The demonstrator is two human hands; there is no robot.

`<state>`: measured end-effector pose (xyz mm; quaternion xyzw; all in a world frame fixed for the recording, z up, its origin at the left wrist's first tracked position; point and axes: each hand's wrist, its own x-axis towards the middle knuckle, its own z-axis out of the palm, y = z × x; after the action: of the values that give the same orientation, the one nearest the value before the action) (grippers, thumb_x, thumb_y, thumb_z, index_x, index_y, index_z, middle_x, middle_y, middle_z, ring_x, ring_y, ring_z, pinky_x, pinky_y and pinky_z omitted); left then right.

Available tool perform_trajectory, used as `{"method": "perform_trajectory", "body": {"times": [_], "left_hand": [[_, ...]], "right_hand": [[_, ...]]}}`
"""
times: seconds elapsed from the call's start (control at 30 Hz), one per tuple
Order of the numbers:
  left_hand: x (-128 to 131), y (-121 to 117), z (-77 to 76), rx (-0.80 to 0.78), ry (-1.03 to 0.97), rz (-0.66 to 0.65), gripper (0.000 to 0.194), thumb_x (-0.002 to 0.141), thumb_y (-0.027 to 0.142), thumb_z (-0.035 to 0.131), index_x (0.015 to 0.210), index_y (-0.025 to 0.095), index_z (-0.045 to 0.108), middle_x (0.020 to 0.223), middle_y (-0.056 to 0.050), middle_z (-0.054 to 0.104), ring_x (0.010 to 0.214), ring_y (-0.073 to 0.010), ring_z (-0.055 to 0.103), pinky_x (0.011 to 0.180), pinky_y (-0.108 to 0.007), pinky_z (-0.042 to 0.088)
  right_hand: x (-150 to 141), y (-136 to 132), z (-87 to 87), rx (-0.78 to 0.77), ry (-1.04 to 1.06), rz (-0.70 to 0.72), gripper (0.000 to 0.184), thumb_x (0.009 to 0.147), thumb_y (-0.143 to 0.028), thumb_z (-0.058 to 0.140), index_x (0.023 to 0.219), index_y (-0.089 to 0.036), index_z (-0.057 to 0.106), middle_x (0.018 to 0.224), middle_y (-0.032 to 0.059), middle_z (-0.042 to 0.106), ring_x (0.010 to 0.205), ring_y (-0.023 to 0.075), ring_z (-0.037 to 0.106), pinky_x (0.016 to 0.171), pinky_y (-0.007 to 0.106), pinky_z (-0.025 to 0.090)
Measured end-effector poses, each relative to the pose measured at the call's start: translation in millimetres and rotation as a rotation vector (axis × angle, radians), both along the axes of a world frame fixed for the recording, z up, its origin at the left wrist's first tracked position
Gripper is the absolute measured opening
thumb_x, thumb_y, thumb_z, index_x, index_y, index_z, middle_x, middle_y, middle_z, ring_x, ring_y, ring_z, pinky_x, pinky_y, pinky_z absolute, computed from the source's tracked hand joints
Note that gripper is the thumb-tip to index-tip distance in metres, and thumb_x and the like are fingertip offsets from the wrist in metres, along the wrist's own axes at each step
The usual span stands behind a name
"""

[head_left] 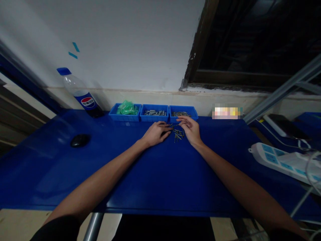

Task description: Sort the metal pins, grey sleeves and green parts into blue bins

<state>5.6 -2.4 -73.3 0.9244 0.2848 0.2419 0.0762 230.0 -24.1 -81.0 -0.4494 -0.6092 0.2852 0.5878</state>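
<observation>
Blue left bin (124, 118), beyond and left of the left hand (157, 133): green plastic bags (127, 108), heaped. Blue middle bin (153, 118), beyond left hand: short silvery cylinders (154, 112). Blue right bin (183, 109), beyond right hand (191, 129): slim metal fasteners (180, 114). Loose fasteners (178, 135), between hands: thin, straight, silvery to brassy, lying crosswise. Right hand: pinching single fastener (176, 125). Left hand: fingers bent beside them; grip cannot be told.
</observation>
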Motion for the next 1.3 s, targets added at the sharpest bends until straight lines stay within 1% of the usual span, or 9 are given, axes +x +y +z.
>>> {"method": "perform_trajectory", "body": {"times": [0.33, 0.4, 0.5, 0.63, 0.83, 1.0, 1.1, 1.23, 1.3], "left_hand": [[-2.0, 1.1, -7.4, -0.015, -0.087, 0.115, 0.024, 0.101, 0.024, 0.057, 0.106, 0.016, 0.079, 0.106, -0.012, 0.079, 0.1, -0.0254, 0.073, 0.094, -0.041, 0.057], [-1.8, -1.5, -3.5, 0.004, -0.086, 0.111, 0.028, 0.102, 0.028, 0.056, 0.116, 0.016, 0.077, 0.115, -0.012, 0.078, 0.108, -0.0267, 0.07, 0.099, -0.043, 0.055], [0.2, -6.5, 3.2, 0.021, -0.042, 0.018, 0.041, 0.106, 0.035, 0.051, 0.14, 0.018, 0.065, 0.14, -0.012, 0.069, 0.132, -0.0285, 0.059, 0.112, -0.049, 0.047], [3.0, -10.5, 7.6, -0.01, 0.06, -0.053, 0.045, 0.107, 0.042, 0.048, 0.144, 0.02, 0.062, 0.148, -0.011, 0.063, 0.144, -0.0306, 0.05, 0.117, -0.054, 0.041], [4.0, -12.5, 8.2, -0.009, 0.042, 0.032, 0.039, 0.108, 0.037, 0.045, 0.12, 0.016, 0.075, 0.126, -0.014, 0.075, 0.12, -0.0278, 0.068, 0.104, -0.046, 0.05], [2.2, -11.4, 5.0, 0.082, 0.011, 0.137, 0.035, 0.106, 0.035, 0.049, 0.104, 0.015, 0.077, 0.1, -0.013, 0.076, 0.094, -0.0258, 0.071, 0.089, -0.042, 0.052], [0.7, -8.2, 1.1, 0.091, 0.0, 0.17, 0.027, 0.104, 0.028, 0.051, 0.11, 0.017, 0.076, 0.103, -0.012, 0.075, 0.092, -0.0248, 0.071, 0.088, -0.041, 0.053], [-1.2, -2.1, -5.8, 0.023, -0.086, 0.153, 0.029, 0.104, 0.021, 0.05, 0.12, 0.018, 0.074, 0.12, -0.012, 0.074, 0.103, -0.0247, 0.071, 0.094, -0.04, 0.055], [-1.5, 0.6, -9.1, -0.013, -0.114, 0.132, 0.031, 0.104, 0.02, 0.049, 0.122, 0.017, 0.074, 0.118, -0.012, 0.075, 0.105, -0.0251, 0.07, 0.096, -0.04, 0.055]], "right_hand": [[0.4, 0.0, -0.4, -0.014, -0.004, 0.007, 0.024, 0.086, -0.025, 0.066, 0.108, -0.023, 0.076, 0.103, 0.0072, 0.08, 0.093, 0.0233, 0.075, 0.087, 0.041, 0.058], [0.2, -0.1, -0.4, -0.013, 0.008, 0.009, 0.024, 0.086, -0.025, 0.067, 0.108, -0.023, 0.076, 0.102, 0.0071, 0.08, 0.094, 0.0237, 0.075, 0.088, 0.041, 0.058], [0.0, 0.4, -0.6, -0.003, 0.022, 0.016, 0.023, 0.086, -0.025, 0.068, 0.107, -0.024, 0.076, 0.102, 0.0069, 0.08, 0.095, 0.0242, 0.075, 0.089, 0.042, 0.058], [0.2, 1.3, -1.4, -0.008, 0.02, 0.016, 0.023, 0.086, -0.025, 0.068, 0.107, -0.024, 0.076, 0.102, 0.0068, 0.08, 0.094, 0.0246, 0.075, 0.088, 0.042, 0.058], [0.0, 1.1, -2.0, -0.005, 0.022, 0.02, 0.024, 0.085, -0.023, 0.067, 0.107, -0.024, 0.076, 0.1, 0.0068, 0.08, 0.093, 0.024, 0.075, 0.087, 0.042, 0.058], [-0.7, 0.2, -0.4, -0.007, 0.025, 0.021, 0.023, 0.085, -0.023, 0.066, 0.106, -0.024, 0.076, 0.099, 0.0067, 0.08, 0.092, 0.024, 0.075, 0.085, 0.041, 0.058], [-0.5, -0.2, 0.3, -0.013, 0.024, 0.016, 0.024, 0.085, -0.023, 0.066, 0.106, -0.023, 0.076, 0.099, 0.0068, 0.081, 0.092, 0.0237, 0.075, 0.085, 0.041, 0.058], [-0.6, -1.0, 1.3, -0.022, 0.016, 0.019, 0.024, 0.084, -0.023, 0.065, 0.105, -0.023, 0.077, 0.098, 0.0064, 0.081, 0.09, 0.0228, 0.075, 0.085, 0.04, 0.058], [-1.0, -1.2, 1.8, -0.024, 0.018, 0.02, 0.023, 0.084, -0.022, 0.065, 0.104, -0.023, 0.077, 0.097, 0.006, 0.081, 0.089, 0.0226, 0.075, 0.084, 0.04, 0.057]]}}
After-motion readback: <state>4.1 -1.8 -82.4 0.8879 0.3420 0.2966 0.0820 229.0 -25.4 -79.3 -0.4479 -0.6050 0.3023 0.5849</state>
